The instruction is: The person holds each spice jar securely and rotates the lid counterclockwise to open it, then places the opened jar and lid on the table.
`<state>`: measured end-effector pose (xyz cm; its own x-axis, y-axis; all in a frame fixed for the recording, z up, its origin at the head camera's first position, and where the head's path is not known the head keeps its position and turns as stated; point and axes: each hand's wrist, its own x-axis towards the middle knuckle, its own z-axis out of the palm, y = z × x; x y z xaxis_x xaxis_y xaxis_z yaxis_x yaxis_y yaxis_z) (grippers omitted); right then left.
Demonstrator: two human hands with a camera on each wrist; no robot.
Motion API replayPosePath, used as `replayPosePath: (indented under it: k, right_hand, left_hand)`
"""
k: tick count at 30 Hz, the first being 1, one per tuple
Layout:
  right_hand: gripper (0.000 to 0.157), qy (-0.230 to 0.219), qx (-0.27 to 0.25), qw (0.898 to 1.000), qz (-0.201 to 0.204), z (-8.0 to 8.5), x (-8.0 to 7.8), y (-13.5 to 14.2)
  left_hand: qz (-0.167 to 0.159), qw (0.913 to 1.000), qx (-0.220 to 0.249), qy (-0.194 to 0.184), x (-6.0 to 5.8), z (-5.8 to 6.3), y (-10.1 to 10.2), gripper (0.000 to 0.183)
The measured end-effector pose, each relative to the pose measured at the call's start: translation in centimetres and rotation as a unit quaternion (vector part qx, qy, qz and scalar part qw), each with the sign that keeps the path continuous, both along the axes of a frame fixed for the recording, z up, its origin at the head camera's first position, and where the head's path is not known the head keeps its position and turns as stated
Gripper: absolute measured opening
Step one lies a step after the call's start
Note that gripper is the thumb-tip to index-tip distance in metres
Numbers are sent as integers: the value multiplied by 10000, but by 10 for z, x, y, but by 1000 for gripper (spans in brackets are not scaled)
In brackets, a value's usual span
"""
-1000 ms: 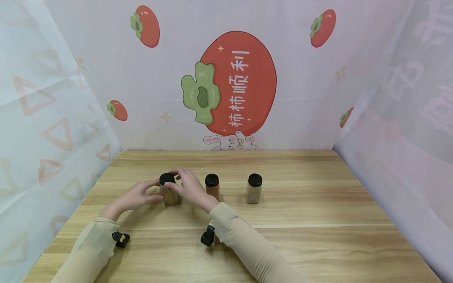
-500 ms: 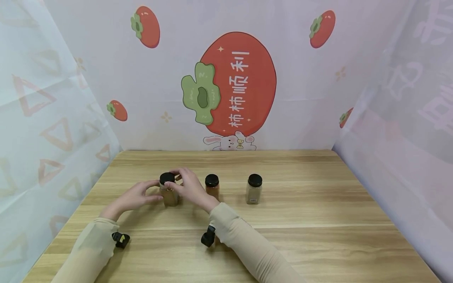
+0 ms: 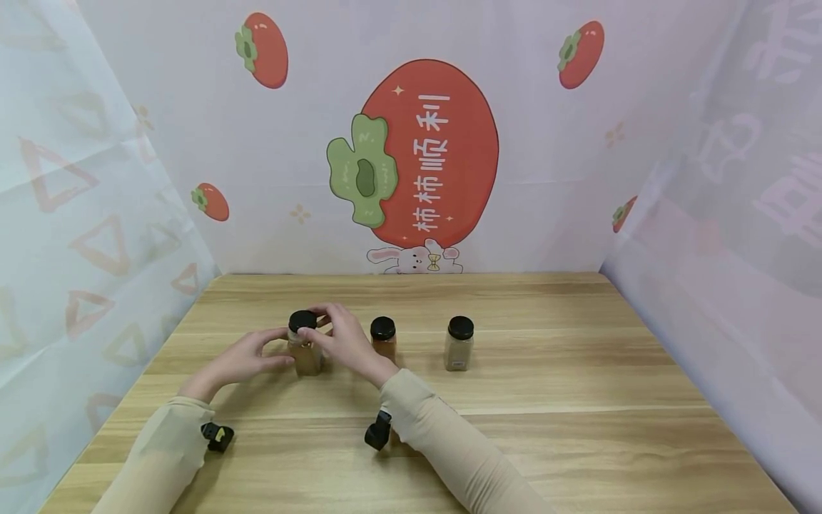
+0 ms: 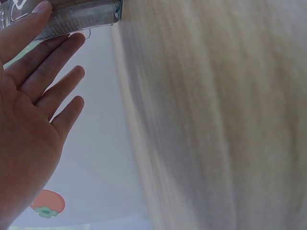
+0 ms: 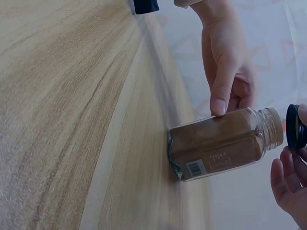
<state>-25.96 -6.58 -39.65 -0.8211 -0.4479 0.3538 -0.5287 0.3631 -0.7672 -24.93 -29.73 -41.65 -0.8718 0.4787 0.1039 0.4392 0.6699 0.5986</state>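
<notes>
A clear spice jar (image 3: pixel 307 360) of brown powder stands upright on the wooden table. My left hand (image 3: pixel 242 360) holds its side between thumb and fingers; in the left wrist view the thumb lies against the glass, the lower fingers spread away from it. The black lid (image 5: pixel 296 127) is off, a small gap from the jar's bare threaded neck (image 5: pixel 270 128) in the right wrist view. My right hand (image 3: pixel 349 345) pinches that lid by its edge, just above the mouth. A barcode label (image 5: pixel 196 168) shows low on the jar.
To the right stand two more black-lidded jars on the table (image 3: pixel 546 442): one with orange-brown powder (image 3: pixel 384 348), partly behind the right hand's side, and one with pale powder (image 3: pixel 458 353). A printed cloth (image 3: pixel 533 214) closes off the back and sides.
The lid has risen slightly with my right hand, off the jar's neck. My left hand and the jar stay where they were. The head view has shifted a little.
</notes>
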Motion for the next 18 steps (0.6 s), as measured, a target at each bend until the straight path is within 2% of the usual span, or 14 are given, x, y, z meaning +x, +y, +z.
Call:
replayPosePath:
  k: [7, 14, 18]
  right_hand:
    - [48, -33, -52, 10000, -16, 1, 2, 3]
    - [49, 199, 36, 9998, 92, 2, 2, 7]
    - [47, 181, 37, 9998, 117, 1, 3, 10]
  left_hand:
    - [-25, 9998, -36, 193, -1, -2, -1, 59]
    - [7, 9999, -58, 159, -2, -2, -2, 59]
    - [0, 9999, -60, 119, -2, -3, -2, 60]
